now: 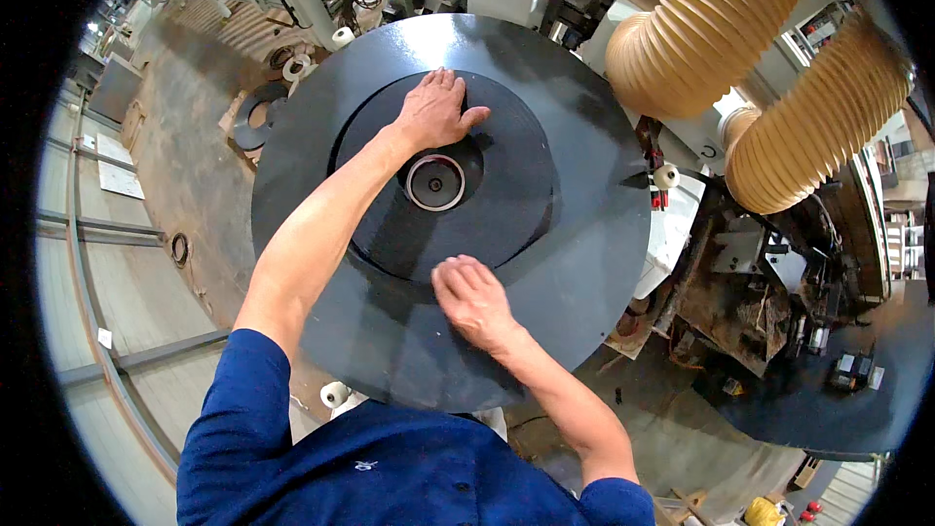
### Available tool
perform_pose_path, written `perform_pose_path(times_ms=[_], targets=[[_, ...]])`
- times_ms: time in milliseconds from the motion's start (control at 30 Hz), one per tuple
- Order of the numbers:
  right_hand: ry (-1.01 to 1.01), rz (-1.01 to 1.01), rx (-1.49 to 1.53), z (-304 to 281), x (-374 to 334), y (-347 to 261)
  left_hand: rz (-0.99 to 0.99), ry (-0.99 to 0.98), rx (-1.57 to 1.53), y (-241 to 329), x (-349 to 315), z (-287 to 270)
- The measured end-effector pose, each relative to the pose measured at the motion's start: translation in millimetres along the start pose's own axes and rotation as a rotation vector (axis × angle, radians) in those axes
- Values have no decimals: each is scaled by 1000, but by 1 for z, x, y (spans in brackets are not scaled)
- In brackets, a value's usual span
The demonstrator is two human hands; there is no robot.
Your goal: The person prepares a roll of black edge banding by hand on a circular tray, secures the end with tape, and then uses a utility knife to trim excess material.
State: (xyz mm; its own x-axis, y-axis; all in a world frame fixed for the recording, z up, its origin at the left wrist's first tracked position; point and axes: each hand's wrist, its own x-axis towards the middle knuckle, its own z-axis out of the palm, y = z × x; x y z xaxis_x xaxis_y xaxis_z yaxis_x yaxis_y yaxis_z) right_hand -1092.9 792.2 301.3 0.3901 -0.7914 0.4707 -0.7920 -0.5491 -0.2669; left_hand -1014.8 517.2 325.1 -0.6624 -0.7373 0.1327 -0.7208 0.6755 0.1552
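A wide black coil of wound band point(506, 170) lies flat on a large round dark grey turntable point(594, 263). At its centre sits a hub with a pale ring point(435, 182), off-centre in the coil's round hole. My left hand point(436, 112) rests flat on the far part of the coil, fingers stretched and thumb apart. On the near edge of the coil lies my right hand point(474, 304), slightly blurred, its fingers extended over the rim and its palm above the turntable. Neither hand grips anything.
Two ribbed tan hoses point(706, 29) come down at the upper right beside a machine. White rollers point(666, 176) stand at the turntable's edge. More coils point(255, 117) lie on the floor at left. Another dark round table point(818, 399) is at lower right.
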Motion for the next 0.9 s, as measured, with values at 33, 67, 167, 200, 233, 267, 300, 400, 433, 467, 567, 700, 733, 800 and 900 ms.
perform_pose_path(times_ms=[33,67,167,200,233,267,300,400,433,467,567,700,733,800,900], targets=[[-22,-28,2,6,6,-5,-18,-49,29,4,4,-4],[-13,-38,-18,13,10,-12,-45,-176,17,9,7,-8],[-32,-29,-36,28,19,-26,-20,-64,92,2,-1,1],[-24,-37,-1,28,18,-24,-32,-46,32,0,-5,1],[-15,-46,34,25,18,-22,-39,-46,33,-4,-8,0],[-12,-52,84,15,13,-15,3,-51,-4,-7,-10,0],[22,-45,74,10,2,-7,49,-50,-41,-10,-8,1],[71,102,-52,-22,-30,35,-19,-46,-11,6,-21,8],[91,185,-102,-35,-42,53,-27,-47,-44,18,-28,8],[113,260,-237,-47,-56,72,-8,-59,-10,37,-33,9],[74,413,-420,-74,-68,106,18,-58,38,96,-65,14],[51,406,-327,-78,-57,129,-121,10,-103,170,-90,27],[45,388,-342,-77,-52,134,-129,16,-99,174,-82,31],[42,350,-367,-74,-48,147,-223,116,-188,179,-64,39],[16,325,-379,-66,-45,164,-206,208,-244,164,-26,56]])
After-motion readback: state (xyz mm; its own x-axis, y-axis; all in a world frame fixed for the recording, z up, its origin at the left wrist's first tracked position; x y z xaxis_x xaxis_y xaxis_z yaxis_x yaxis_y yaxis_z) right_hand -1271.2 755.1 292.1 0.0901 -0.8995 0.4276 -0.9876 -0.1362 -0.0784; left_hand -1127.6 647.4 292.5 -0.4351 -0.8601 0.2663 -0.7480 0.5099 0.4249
